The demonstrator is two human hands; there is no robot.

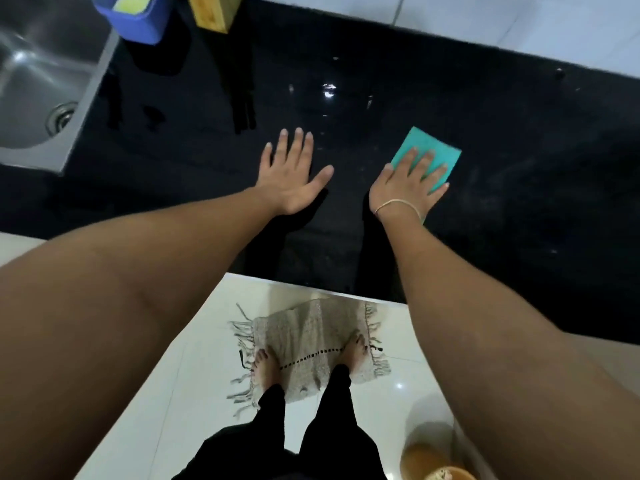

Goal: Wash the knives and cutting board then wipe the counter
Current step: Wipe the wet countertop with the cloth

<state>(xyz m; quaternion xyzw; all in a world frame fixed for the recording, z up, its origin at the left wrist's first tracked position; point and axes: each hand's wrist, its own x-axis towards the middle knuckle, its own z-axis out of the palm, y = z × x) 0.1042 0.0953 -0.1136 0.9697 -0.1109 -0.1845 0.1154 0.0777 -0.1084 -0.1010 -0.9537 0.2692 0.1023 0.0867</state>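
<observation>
The black glossy counter point(381, 91) fills the middle of the head view. My right hand point(408, 185) lies flat with straight fingers on a folded teal cloth point(429, 147), pressing it onto the counter right of centre. My left hand point(292, 171) rests flat on the bare counter, fingers spread, a little to the left of the cloth. A wooden block point(214, 10), which may be the cutting board or a knife holder, stands at the back of the counter. No knives are visible.
A steel sink point(31, 74) with its drain sits at the far left. A blue holder point(138, 19) with a yellow sponge stands beside it. White tiles line the wall behind. Below the counter edge, my feet stand on a fringed mat point(308, 348).
</observation>
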